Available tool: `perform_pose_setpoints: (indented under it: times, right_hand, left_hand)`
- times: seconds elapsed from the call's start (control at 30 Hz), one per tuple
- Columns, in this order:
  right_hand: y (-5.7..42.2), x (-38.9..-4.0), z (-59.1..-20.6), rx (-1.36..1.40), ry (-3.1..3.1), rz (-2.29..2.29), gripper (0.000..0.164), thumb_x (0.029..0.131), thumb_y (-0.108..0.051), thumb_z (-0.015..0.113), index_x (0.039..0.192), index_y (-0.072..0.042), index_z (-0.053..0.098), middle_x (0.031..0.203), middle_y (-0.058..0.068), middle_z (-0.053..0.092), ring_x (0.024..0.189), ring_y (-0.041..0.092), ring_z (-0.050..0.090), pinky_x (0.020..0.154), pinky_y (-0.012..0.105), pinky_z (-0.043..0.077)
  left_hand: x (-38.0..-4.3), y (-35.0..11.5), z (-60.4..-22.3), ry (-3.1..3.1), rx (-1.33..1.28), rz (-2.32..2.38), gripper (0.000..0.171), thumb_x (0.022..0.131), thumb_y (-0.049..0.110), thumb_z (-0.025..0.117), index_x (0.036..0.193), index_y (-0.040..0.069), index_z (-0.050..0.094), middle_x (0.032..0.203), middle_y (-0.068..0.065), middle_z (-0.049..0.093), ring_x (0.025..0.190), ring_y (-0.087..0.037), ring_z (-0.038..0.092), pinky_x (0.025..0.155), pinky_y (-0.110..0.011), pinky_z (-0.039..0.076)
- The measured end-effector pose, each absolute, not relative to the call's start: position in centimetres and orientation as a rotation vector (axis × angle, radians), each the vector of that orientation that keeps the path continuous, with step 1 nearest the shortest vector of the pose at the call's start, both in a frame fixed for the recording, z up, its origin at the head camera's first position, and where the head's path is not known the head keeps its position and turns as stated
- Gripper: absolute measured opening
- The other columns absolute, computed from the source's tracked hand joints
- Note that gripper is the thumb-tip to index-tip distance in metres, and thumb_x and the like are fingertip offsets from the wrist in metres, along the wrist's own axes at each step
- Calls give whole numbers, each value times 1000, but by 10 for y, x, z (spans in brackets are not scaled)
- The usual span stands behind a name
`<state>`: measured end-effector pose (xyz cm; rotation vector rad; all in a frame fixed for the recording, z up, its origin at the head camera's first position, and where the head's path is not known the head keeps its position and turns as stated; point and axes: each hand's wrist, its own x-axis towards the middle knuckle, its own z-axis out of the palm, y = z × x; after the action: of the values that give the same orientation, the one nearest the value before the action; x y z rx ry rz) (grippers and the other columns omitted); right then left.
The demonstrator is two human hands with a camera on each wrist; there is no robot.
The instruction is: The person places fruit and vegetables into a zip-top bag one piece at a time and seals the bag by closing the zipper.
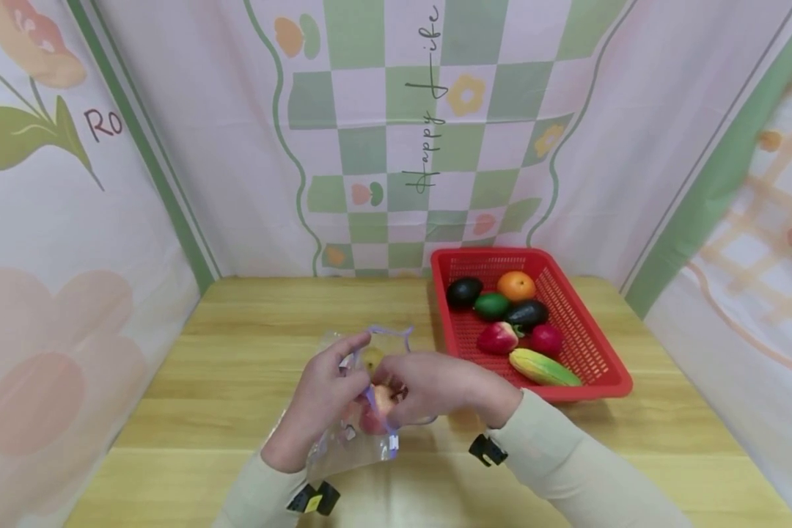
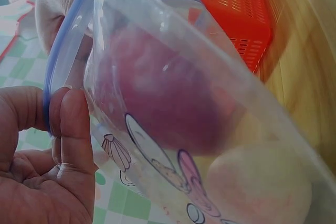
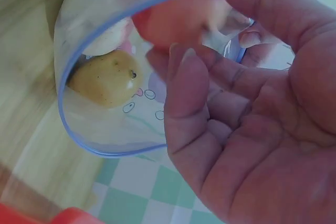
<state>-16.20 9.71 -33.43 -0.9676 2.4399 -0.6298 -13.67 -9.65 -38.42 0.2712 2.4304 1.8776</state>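
Observation:
A clear zip bag (image 1: 343, 456) with a blue-purple rim and printed cartoon shapes is held above the table. My left hand (image 1: 330, 400) pinches its rim between thumb and fingers, seen close in the left wrist view. At the bag's mouth, my right hand (image 1: 435, 381) holds a round red-and-yellow fruit (image 3: 176, 19) with its fingertips; from the left wrist side this fruit (image 2: 163, 93) shows through the plastic. Inside the bag lie a speckled yellow fruit (image 3: 107, 80) and a pale pinkish fruit (image 3: 111, 39), partly hidden by the rim.
To the right stands a red basket (image 1: 607, 367) holding dark avocado-like fruits (image 1: 464, 292), an orange (image 1: 516, 286), a green fruit (image 1: 491, 306), red fruits (image 1: 498, 338) and a yellow-green corn-like piece (image 1: 543, 367). Printed cloth (image 1: 409, 132) hangs behind the wooden table (image 1: 191, 389).

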Motion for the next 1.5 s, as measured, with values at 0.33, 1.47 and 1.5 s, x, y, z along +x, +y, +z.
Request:
perform_pose_setpoints:
  times: [0.33,1.47,1.5]
  right_hand:
    - [96,-162,-340,-1005,2324,-680,43,87,-11,59,130,-8,54,62,-10,59,50,2,43,46,20,35]
    - [149,-171,-303,-906,2624,-800,26,93,-25,62,118,-21,61,105,-11,67,96,2,63,84,28,54]
    - [152,-172,-303,-888,2641,-809,26,93,-24,63,118,-20,61,104,-10,67,95,3,63,84,29,54]
  left_hand:
    - [-134,-96,-384,2435,248,1859,59,81,10,59,136,29,52,60,-3,53,44,-10,39,37,-18,34]
    - [-134,-96,-382,2437,224,1888,60,80,4,58,135,26,54,56,-6,55,45,-12,45,38,-18,36]
    - [-134,-97,-382,2442,224,1885,60,80,4,57,136,26,54,56,-5,55,45,-11,45,38,-18,36]
